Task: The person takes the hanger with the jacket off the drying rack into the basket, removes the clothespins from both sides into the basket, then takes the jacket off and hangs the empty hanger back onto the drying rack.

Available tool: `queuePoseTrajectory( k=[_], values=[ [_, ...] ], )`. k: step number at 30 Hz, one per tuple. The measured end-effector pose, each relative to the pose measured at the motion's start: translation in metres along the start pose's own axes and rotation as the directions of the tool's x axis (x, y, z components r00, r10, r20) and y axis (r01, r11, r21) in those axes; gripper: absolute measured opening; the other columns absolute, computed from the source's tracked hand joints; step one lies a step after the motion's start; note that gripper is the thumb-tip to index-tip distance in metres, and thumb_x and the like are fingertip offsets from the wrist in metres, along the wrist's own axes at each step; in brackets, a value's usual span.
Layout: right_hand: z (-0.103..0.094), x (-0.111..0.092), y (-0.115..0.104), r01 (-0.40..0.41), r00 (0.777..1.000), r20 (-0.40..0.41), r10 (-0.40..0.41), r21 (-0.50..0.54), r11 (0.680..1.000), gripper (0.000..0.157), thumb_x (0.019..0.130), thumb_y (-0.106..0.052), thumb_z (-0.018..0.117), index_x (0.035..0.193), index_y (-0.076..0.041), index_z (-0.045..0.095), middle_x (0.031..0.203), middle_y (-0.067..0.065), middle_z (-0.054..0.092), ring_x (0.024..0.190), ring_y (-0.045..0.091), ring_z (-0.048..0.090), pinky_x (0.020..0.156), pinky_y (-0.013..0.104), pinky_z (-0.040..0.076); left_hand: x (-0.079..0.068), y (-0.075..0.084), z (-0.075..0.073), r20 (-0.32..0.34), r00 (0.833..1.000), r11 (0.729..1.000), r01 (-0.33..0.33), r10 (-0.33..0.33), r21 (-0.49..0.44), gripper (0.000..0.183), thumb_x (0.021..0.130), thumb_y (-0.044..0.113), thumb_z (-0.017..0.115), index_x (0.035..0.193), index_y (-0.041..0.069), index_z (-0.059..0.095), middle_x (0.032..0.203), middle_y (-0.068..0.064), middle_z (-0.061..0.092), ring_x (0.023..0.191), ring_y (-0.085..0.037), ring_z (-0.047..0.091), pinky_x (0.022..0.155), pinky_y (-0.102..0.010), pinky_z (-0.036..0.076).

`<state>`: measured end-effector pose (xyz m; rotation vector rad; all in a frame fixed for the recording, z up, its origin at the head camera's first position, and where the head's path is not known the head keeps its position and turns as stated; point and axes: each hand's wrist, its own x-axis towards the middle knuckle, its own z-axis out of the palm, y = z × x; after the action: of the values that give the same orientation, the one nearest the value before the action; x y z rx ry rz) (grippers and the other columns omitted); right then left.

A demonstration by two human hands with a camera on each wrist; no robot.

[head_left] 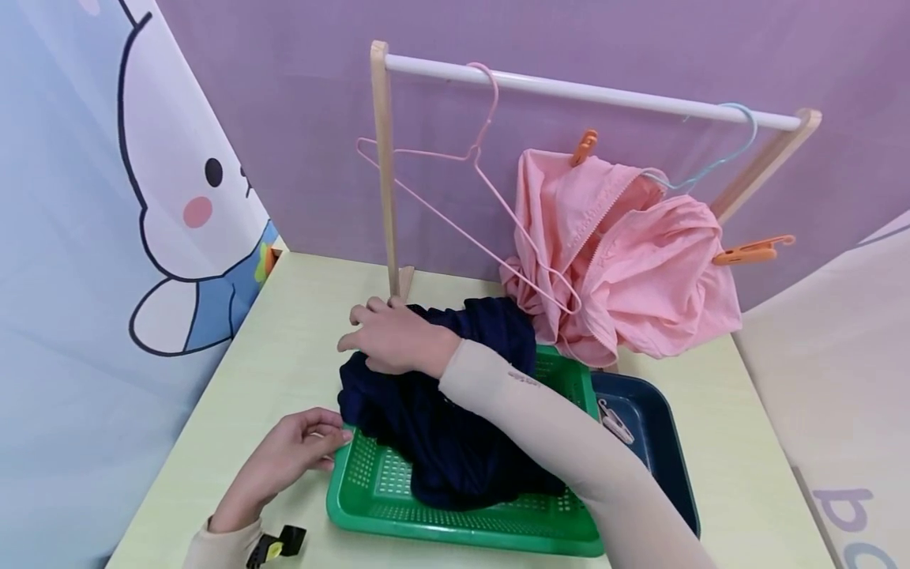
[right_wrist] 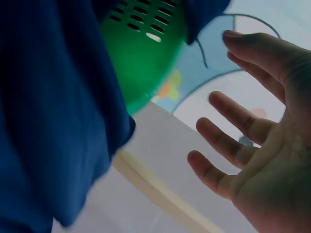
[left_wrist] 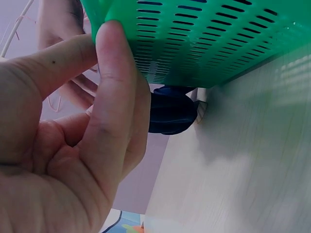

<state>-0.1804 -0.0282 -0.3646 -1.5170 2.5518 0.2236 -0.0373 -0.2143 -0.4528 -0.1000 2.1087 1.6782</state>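
In the head view a green perforated basket (head_left: 465, 536) stands on the table with a crumpled navy cloth garment (head_left: 462, 458) heaped in it. Part of the garment hangs over the basket's far left side. My left hand (head_left: 280, 454) pinches the basket's left rim between thumb and fingers, as the left wrist view confirms on the green basket wall (left_wrist: 194, 43). Over the garment's far left part is my right hand (head_left: 398, 336), its fingers spread. The right wrist view has that hand (right_wrist: 267, 141) apart from the hanging navy cloth (right_wrist: 53, 107), with nothing in its grasp.
A rack with a white bar (head_left: 597, 92) stands behind the basket. On it hang a bare pink hanger (head_left: 478, 154) and a pink zipped garment (head_left: 640, 269) with orange clips (head_left: 753, 251). To the right, a dark blue tray (head_left: 650, 419) holds a pale clip (head_left: 617, 424).
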Motion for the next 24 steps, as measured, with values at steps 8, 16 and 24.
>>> queuePoseTrajectory(
  k=[8,16,24],
  values=[
    [0.011,0.009,-0.005,0.004,0.998,0.062,-0.005,0.019,1.0,0.033,0.1,-0.02,0.059,0.121,-0.042,0.07,0.129,-0.005,0.051,0.109,0.019,0.041,0.086,0.036,0.037,0.0,-0.001,-0.001,0.001,1.0,1.0,0.004,-0.004,-0.001,0.045,0.096,0.026,0.07,0.119,-0.01,0.057,0.097,-0.012,0.067,0.083,-0.026,0.066,0.07,-0.039,0.06],
    [0.013,0.007,-0.001,0.046,0.996,-0.074,-0.045,0.009,0.999,0.022,0.1,-0.018,0.059,0.1,-0.035,0.072,0.126,-0.007,0.053,0.111,0.017,0.044,0.088,0.035,0.037,0.001,0.002,-0.001,0.001,1.0,1.0,0.018,-0.018,0.005,0.045,0.096,0.025,0.071,0.119,-0.01,0.057,0.097,-0.012,0.066,0.083,-0.025,0.066,0.07,-0.039,0.06],
    [-0.016,-0.041,0.003,0.037,0.968,-0.249,-0.042,-0.025,0.999,0.018,0.098,-0.02,0.063,0.105,-0.032,0.075,0.133,-0.003,0.054,0.123,0.022,0.045,0.099,0.045,0.04,0.001,0.001,-0.001,0.01,1.0,1.0,0.007,-0.007,0.0,0.047,0.095,0.026,0.071,0.12,-0.011,0.057,0.096,-0.012,0.065,0.083,-0.026,0.066,0.071,-0.042,0.06]
  ],
)
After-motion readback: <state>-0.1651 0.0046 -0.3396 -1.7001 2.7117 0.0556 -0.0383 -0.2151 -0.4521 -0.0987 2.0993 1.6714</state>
